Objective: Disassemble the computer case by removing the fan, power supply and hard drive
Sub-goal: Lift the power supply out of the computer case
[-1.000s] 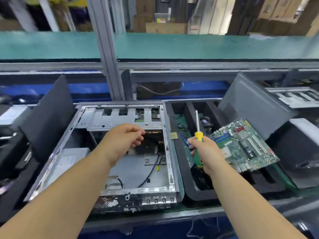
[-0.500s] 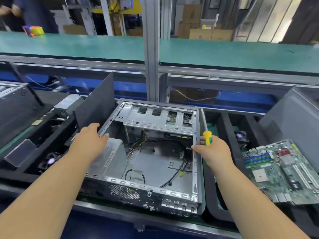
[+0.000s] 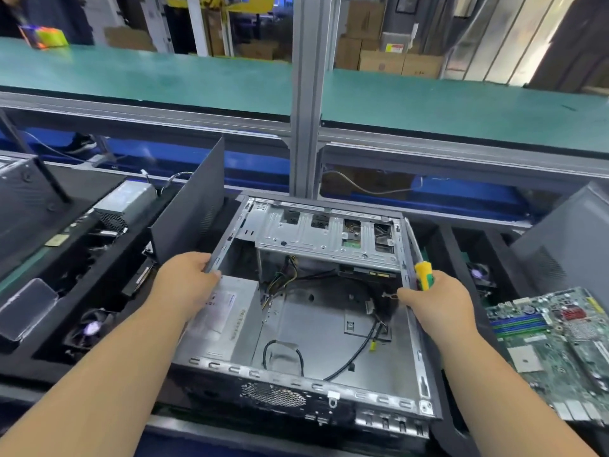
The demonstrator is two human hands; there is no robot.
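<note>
- Case (image 3: pixel 329 324) lies open side up on the table (image 3: pixel 230 437), in the middle of the view, side panel off.
- Left hand (image 3: pixel 184 285) grips the case's left wall rim; fingers curl over the edge, thumb on the inside.
- Right hand (image 3: pixel 435 308) holds the right wall rim and a screwdriver (image 3: pixel 423 275) in the same grip. Yellow-green handle sticks up out of the fist, just outside the wall; the shaft runs up along the rim.
- PSU (image 3: pixel 227 318) sits inside the case at near left, just under the left hand, label up.
- Drive cage (image 3: pixel 326 235) spans the far end of the case. Can't tell if a drive sits in it.
- Loose cables (image 3: pixel 356 351) lie across the case floor.
- Motherboard (image 3: pixel 560 344) lies outside the case on the right, well apart from it.
- Dark panel (image 3: pixel 188 206) leans upright just left of the case.
- Second PSU (image 3: pixel 125 199) at far left.
- Fan (image 3: pixel 89 328) in the black tray at left.
</note>
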